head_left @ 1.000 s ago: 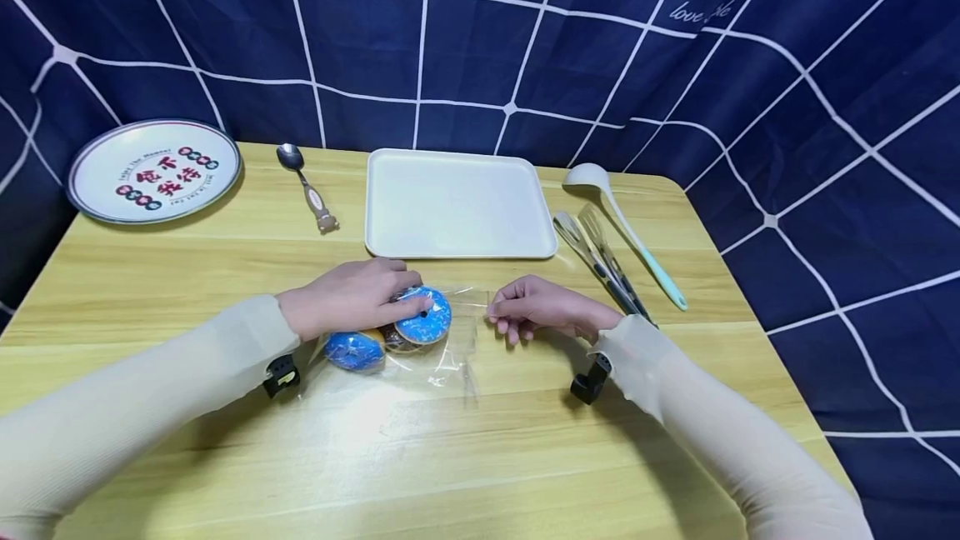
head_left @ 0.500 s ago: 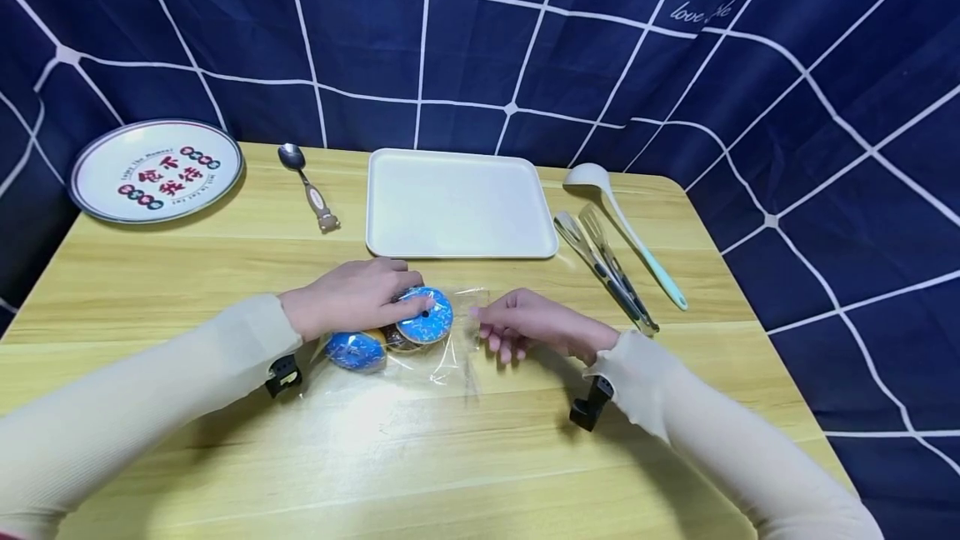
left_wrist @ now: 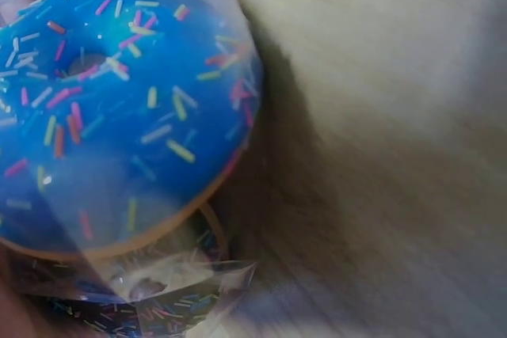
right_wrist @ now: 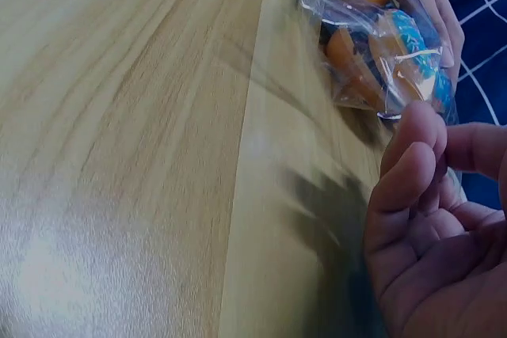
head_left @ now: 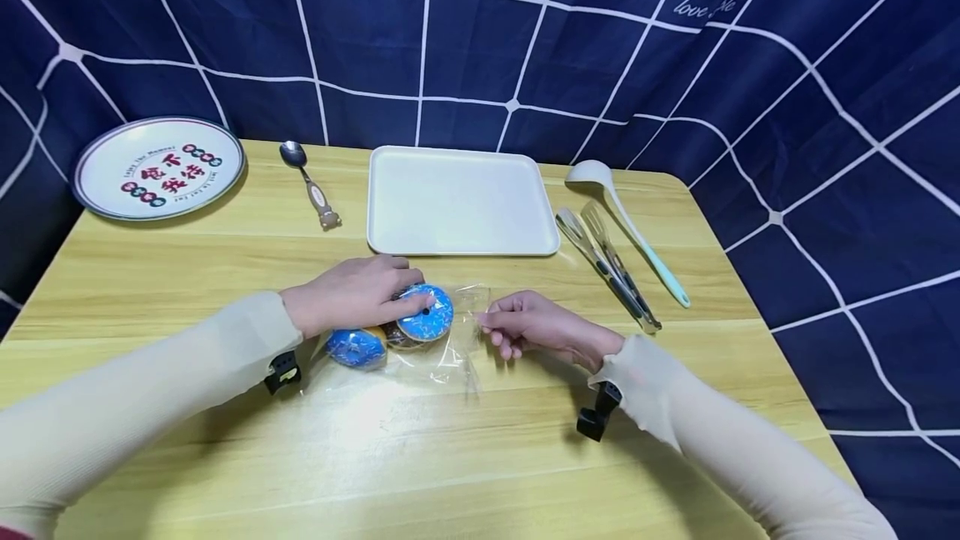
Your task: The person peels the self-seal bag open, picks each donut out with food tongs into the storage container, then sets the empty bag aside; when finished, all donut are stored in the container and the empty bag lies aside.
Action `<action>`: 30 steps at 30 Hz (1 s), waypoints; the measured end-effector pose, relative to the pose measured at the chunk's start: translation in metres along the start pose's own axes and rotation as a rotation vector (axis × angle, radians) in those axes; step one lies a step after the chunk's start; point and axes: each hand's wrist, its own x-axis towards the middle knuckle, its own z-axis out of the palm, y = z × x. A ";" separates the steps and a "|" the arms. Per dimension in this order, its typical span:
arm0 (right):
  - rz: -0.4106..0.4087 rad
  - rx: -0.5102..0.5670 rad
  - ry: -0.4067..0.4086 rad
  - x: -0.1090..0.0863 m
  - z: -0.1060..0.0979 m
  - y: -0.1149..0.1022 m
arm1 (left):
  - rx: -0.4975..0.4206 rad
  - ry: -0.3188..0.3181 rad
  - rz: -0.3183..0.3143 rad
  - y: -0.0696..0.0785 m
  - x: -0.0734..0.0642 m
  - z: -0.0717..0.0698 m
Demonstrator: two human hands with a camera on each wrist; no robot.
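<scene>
A clear plastic bag holds several donuts on the wooden table. A blue donut with sprinkles is at its right; another blue donut lies lower left, and a dark chocolate-coloured one is partly hidden beneath the first. My left hand grips the bagged donuts from above, thumb across the right blue donut; its other fingertips are mostly hidden. My right hand pinches the bag's right edge between thumb and index finger, the other fingers loosely curled. The right wrist view shows this hand close up.
Behind the bag lies a white rectangular tray. A spoon and an oval plate with red lettering are at the left. Metal tongs and a ladle lie at the right. Blue gridded cloth borders the table.
My right hand's fingertips have shifted slightly left onto the bag's edge, and thumb and index finger have come together there. The left hand and the donuts stay about where they were.
</scene>
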 end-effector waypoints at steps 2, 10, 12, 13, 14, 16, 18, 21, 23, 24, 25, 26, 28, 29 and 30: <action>-0.012 0.006 -0.007 0.000 -0.003 0.002 | -0.002 -0.002 -0.004 0.001 0.000 0.000; -0.014 -0.064 -0.062 -0.005 -0.016 0.012 | -0.013 -0.002 -0.011 0.001 -0.001 0.000; -0.010 -0.057 -0.072 -0.007 -0.018 0.014 | -0.016 -0.004 -0.013 0.002 -0.001 -0.001; -0.012 -0.046 -0.078 -0.008 -0.019 0.015 | -0.014 -0.004 -0.017 0.003 -0.001 -0.001; -0.013 -0.029 -0.085 -0.008 -0.020 0.016 | -0.013 -0.004 -0.018 0.003 -0.001 0.000; 0.001 0.003 -0.088 -0.009 -0.019 0.016 | -0.008 -0.004 -0.024 0.003 -0.001 0.000; 0.015 0.025 -0.084 -0.009 -0.017 0.014 | -0.003 0.003 -0.023 0.003 -0.001 0.000; 0.034 0.043 -0.077 -0.008 -0.012 0.011 | 0.000 0.006 -0.025 0.004 0.000 0.000; 0.036 0.047 -0.080 -0.007 -0.007 0.010 | 0.003 0.012 -0.021 0.004 0.000 0.000; 0.037 0.052 -0.082 -0.007 -0.005 0.009 | 0.007 0.014 -0.019 0.003 0.000 0.000; 0.038 0.059 -0.083 -0.007 -0.003 0.009 | 0.009 0.013 -0.021 0.003 0.000 0.000; 0.039 0.067 -0.083 -0.006 -0.002 0.008 | 0.013 0.014 -0.019 0.003 0.000 0.001; 0.049 0.090 -0.080 -0.005 0.001 0.008 | 0.018 0.016 -0.020 0.003 0.000 0.001; 0.056 0.109 -0.078 -0.005 0.002 0.008 | 0.019 0.014 -0.023 0.003 0.000 0.001; 0.065 0.131 -0.076 -0.005 0.002 0.009 | 0.020 0.013 -0.023 0.003 0.000 0.001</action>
